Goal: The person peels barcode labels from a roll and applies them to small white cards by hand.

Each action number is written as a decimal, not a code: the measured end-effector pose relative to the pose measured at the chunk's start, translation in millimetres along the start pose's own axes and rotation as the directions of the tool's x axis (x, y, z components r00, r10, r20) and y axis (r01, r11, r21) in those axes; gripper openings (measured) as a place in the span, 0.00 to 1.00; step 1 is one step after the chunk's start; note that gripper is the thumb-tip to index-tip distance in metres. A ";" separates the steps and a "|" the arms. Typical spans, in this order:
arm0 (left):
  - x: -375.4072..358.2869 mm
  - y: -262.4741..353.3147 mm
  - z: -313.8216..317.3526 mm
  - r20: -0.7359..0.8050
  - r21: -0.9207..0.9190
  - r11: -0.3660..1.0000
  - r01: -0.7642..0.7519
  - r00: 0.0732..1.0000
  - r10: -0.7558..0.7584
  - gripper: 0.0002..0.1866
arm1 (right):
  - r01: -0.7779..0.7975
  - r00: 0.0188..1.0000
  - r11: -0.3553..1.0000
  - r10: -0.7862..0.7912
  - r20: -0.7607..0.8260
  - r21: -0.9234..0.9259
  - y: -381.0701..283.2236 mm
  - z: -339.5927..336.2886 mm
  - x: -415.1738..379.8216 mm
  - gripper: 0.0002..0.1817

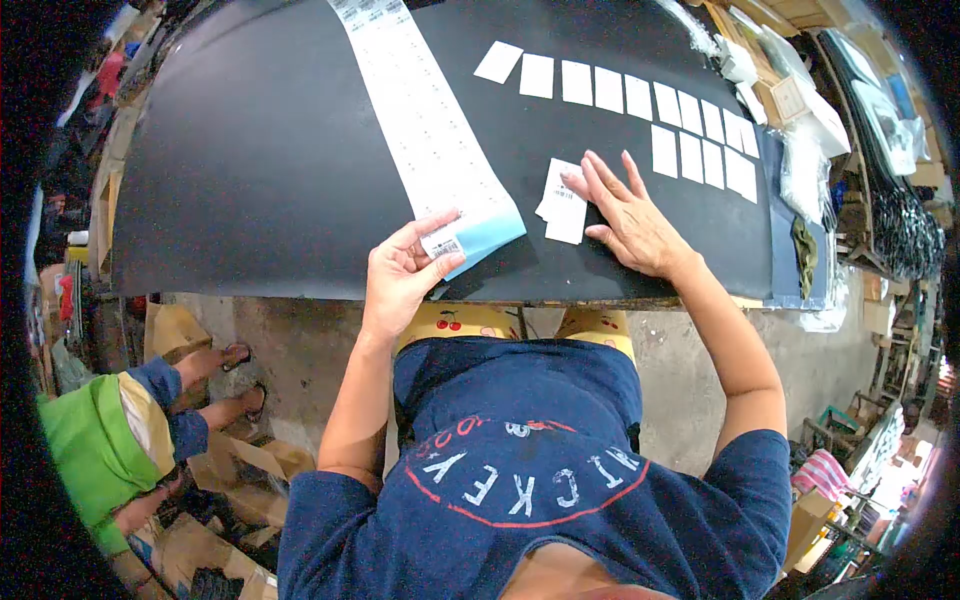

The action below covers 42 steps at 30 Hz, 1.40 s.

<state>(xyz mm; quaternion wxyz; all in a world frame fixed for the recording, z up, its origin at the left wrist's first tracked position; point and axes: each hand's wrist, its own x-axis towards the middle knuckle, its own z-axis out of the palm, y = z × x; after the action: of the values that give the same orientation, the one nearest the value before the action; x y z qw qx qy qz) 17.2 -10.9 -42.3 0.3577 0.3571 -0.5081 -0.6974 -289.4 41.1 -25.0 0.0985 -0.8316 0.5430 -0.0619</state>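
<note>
The long white label strip [425,120] runs from the table's far edge toward me, and its near end folds over to show a pale blue backing [487,236]. My left hand [405,270] pinches that end between thumb and fingers, beside a printed barcode label. To the right, my right hand [640,225] has its fingers spread, with fingertips at the edge of a small stack of white cards [566,205]. The top card carries a barcode. Whether the fingers press on the stack or only hover is hard to tell.
White cards [608,90] lie in two rows at the right of the black table [250,150]. Plastic bags [803,180] and boxes [810,110] stand beyond its right edge. Another person in green [95,450] is at the lower left, near cardboard boxes [235,465].
</note>
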 end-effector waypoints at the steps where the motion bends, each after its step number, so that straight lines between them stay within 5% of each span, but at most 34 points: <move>1: -0.7 -0.4 -0.7 0.004 -0.013 1.000 -0.004 1.000 0.004 0.25 | 0.004 1.000 1.000 -0.004 0.002 0.003 -0.3 0.2 0.1 0.36; 5: -1.1 1.6 2.5 -0.010 0.004 1.000 0.007 1.000 -0.007 0.25 | -0.019 0.999 0.997 0.021 0.029 -0.072 -0.3 -2.6 -1.3 0.35; 10: -1.5 -2.9 1.6 -0.004 0.033 0.999 -0.033 0.999 0.034 0.23 | 0.054 0.959 0.918 0.063 -0.277 0.394 -25.2 -13.5 16.5 0.34; 20: -6.3 13.5 14.3 -0.030 0.010 0.992 -0.129 0.991 0.129 0.22 | 0.196 0.908 0.878 0.006 -0.419 0.436 -71.7 7.7 66.0 0.14; 30: -3.2 10.6 9.6 -0.211 0.109 0.984 -0.143 0.964 0.164 0.11 | 0.222 0.901 0.877 -0.017 -0.433 0.427 -70.2 3.2 71.5 0.15; 35: -0.8 17.1 12.6 -0.185 0.203 0.956 -0.212 0.950 0.250 0.08 | 0.240 0.866 0.877 0.002 -0.501 0.417 -94.7 -18.8 69.5 0.22; 42: -1.5 24.7 18.4 -0.158 0.293 0.899 -0.324 0.911 0.380 0.08 | 0.153 0.888 0.797 0.148 -0.435 0.585 -98.0 -18.7 75.1 0.13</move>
<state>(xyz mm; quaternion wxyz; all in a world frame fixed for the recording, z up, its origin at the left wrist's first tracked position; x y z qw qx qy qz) 5.4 -6.9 -14.1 0.4804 0.3747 -0.6106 -0.5059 -175.8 8.8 15.5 0.2272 -0.7179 0.5008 -0.4269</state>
